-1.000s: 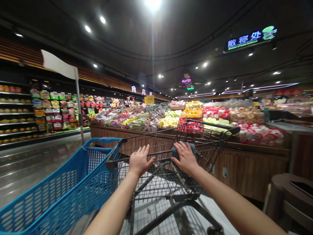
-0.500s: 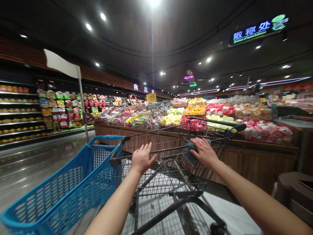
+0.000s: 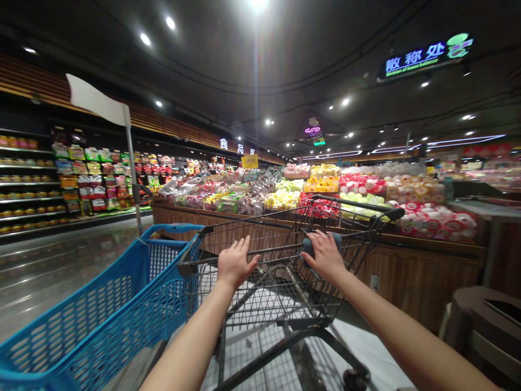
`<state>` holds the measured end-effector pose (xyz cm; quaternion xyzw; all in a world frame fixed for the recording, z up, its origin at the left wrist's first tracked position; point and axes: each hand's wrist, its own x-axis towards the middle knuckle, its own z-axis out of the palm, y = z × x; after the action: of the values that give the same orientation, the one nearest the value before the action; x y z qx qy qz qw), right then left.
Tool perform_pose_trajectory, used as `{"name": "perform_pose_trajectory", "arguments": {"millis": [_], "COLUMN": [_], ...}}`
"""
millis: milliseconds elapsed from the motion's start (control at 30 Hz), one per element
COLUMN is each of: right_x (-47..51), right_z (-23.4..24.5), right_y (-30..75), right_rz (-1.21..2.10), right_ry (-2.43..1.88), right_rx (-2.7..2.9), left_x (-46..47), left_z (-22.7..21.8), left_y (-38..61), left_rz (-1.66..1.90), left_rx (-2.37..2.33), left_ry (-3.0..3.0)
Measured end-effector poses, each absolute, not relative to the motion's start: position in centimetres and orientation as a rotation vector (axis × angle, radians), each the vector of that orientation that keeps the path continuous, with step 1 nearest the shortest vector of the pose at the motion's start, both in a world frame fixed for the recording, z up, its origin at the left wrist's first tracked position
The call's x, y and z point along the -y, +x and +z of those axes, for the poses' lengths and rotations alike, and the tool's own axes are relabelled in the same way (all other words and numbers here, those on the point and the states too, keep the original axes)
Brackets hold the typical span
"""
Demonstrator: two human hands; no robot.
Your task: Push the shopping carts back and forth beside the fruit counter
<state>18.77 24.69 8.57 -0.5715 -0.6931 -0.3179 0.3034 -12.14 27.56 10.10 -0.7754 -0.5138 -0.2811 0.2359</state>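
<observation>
A dark wire shopping cart (image 3: 264, 296) stands in front of me, turned so its handle (image 3: 368, 207) is at the right. My left hand (image 3: 235, 262) lies at the near top rail, fingers stretched upward and thumb apart. Farther right, my right hand (image 3: 324, 254) rests with fingers extended over a blue-grey piece (image 3: 336, 240) on the cart's rail. Part of that piece is covered by the hand. Through the mesh, no goods show in the basket. A blue plastic basket-like cart (image 3: 101, 304) with perforated sides is at the left, beside my left forearm.
A wood-panelled display counter (image 3: 411, 266) heaped with packaged goods (image 3: 321, 182) runs behind the cart. Stocked shelves (image 3: 30, 179) line the left wall. A pole with a white flag (image 3: 95, 100) rises behind the blue cart. A brown bin-like object (image 3: 468, 309) stands at the lower right.
The view has shifted slightly, and the cart, the counter and the blue cart appear a little farther left. My right hand also appears farther left; my left hand stays nearly in place.
</observation>
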Motion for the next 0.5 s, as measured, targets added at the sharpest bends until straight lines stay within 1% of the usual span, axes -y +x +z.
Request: {"name": "perform_pose_trajectory", "arguments": {"millis": [200,500], "right_x": [-24.5,-24.2], "right_z": [8.5,9.2], "right_y": [13.4,16.3], "right_rz": [-0.771,-0.815], "right_ry": [-1.377,-1.277], "right_rx": [1.935,2.08], "left_x": [-27.4,-27.3], "left_z": [10.1,10.1], "left_y": [-12.5,-13.0], "left_rz": [-0.764,-0.741], "left_rx": [1.394,1.354], "left_ry": [-2.131,-2.134]}}
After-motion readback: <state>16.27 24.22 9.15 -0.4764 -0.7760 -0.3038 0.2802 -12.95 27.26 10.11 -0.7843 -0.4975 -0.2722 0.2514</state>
